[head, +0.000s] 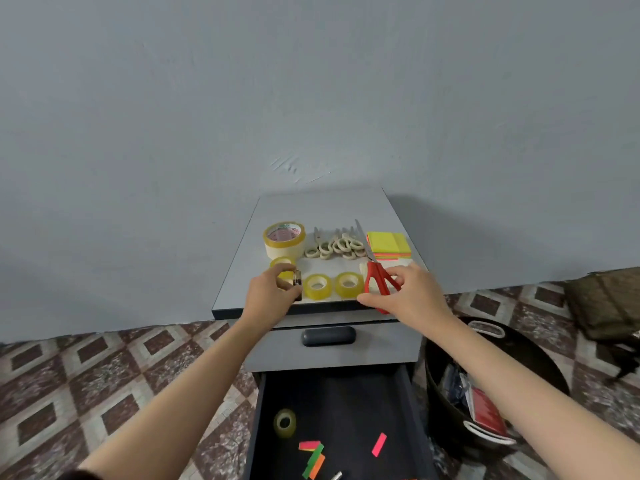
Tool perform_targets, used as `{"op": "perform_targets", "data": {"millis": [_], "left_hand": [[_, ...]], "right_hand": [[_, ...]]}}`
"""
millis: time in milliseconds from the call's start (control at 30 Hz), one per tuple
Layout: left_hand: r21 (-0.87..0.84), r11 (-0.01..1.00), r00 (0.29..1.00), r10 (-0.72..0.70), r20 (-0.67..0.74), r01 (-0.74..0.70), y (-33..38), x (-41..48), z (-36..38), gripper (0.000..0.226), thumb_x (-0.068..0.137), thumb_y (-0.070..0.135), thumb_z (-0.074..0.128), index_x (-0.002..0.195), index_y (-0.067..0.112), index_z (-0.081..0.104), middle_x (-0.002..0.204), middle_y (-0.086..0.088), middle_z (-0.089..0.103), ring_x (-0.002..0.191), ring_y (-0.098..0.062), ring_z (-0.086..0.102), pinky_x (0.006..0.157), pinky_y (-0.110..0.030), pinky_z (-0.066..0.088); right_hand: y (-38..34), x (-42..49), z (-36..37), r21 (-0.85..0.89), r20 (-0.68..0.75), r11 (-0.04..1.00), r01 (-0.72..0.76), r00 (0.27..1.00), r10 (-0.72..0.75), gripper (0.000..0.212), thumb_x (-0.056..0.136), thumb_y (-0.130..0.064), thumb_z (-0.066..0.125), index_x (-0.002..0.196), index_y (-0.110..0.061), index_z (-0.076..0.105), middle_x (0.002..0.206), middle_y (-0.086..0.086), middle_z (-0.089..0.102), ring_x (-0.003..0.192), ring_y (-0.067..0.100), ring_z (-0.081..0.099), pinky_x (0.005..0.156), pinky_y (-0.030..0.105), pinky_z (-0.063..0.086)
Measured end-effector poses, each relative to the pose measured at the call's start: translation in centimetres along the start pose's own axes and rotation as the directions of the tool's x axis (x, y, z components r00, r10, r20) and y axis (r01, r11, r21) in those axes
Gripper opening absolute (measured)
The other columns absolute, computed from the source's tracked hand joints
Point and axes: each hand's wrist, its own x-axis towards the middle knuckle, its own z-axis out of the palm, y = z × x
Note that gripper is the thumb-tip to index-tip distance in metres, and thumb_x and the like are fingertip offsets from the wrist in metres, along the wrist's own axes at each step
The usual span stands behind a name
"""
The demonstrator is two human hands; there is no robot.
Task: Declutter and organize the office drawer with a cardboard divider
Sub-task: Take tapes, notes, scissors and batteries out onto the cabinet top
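Note:
On the grey cabinet top (325, 209) lie a large tape roll (284, 239), several small clear tape rolls (318, 286), several white-handled scissors (337, 247), a stack of sticky notes (388, 244) and red-handled scissors (379, 280). My left hand (270, 299) pinches a small dark object (298, 282) beside a tape roll at the front left. My right hand (412, 296) grips the red scissors' handles at the front right. Below, the open dark drawer (332, 393) holds one tape roll (284, 423), coloured paper strips (313, 457) and a small metal item (336, 476).
A black basket (491, 386) with papers and a red item stands on the tiled floor right of the cabinet. A brown bag (606, 303) lies at the far right. A shut upper drawer with a dark handle (328, 336) sits above the open one. The wall is right behind.

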Motion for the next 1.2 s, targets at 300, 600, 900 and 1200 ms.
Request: {"op": "perform_targets", "data": {"millis": [300,600,900,1200], "left_hand": [[0.31,0.95,0.996,-0.062,0.067,0.038,1.2,8.6,1.3,0.035,0.079,0.004,0.06,0.111,0.016,0.064,0.067,-0.002,0.065,0.065,-0.016,0.065,0.066,-0.026,0.053],[0.595,0.803,0.974,-0.148,0.174,0.016,1.5,11.2,3.5,0.017,0.074,0.01,0.062,0.09,0.008,0.066,0.072,-0.003,0.061,0.066,-0.018,0.058,0.055,-0.023,0.044],[0.611,0.789,0.99,-0.128,0.063,0.063,1.1,12.1,3.8,0.019,0.077,0.008,0.062,0.095,0.009,0.065,0.093,-0.006,0.067,0.075,-0.02,0.06,0.047,-0.021,0.038],[0.297,0.953,0.984,-0.006,-0.176,0.06,-3.1,9.8,0.0,0.026,0.093,0.024,0.05,0.11,0.009,0.062,0.108,-0.008,0.061,0.095,-0.023,0.057,0.074,-0.029,0.041]], "right_hand": [[2.4,3.8,0.4,0.058,0.0,0.998,-0.038,0.999,0.038,0.05,0.064,-0.05,0.079,0.103,-0.02,0.069,0.099,-0.003,0.053,0.096,0.017,0.056,0.076,0.027,0.04],[4.8,4.3,0.2,0.047,0.004,0.995,-0.093,0.996,0.093,0.052,0.066,-0.049,0.078,0.104,-0.015,0.069,0.088,-0.003,0.053,0.09,0.018,0.057,0.073,0.028,0.043],[4.2,4.3,-0.1,0.082,0.019,0.996,-0.029,0.999,0.028,0.053,0.07,-0.042,0.078,0.111,-0.009,0.066,0.075,-0.017,0.048,0.077,0.009,0.051,0.057,0.01,0.035],[1.8,7.0,1.5,0.009,0.051,1.0,-0.02,0.999,0.02,0.051,0.063,-0.061,0.073,0.088,-0.017,0.069,0.077,0.0,0.059,0.072,0.015,0.052,0.056,0.022,0.033]]}}
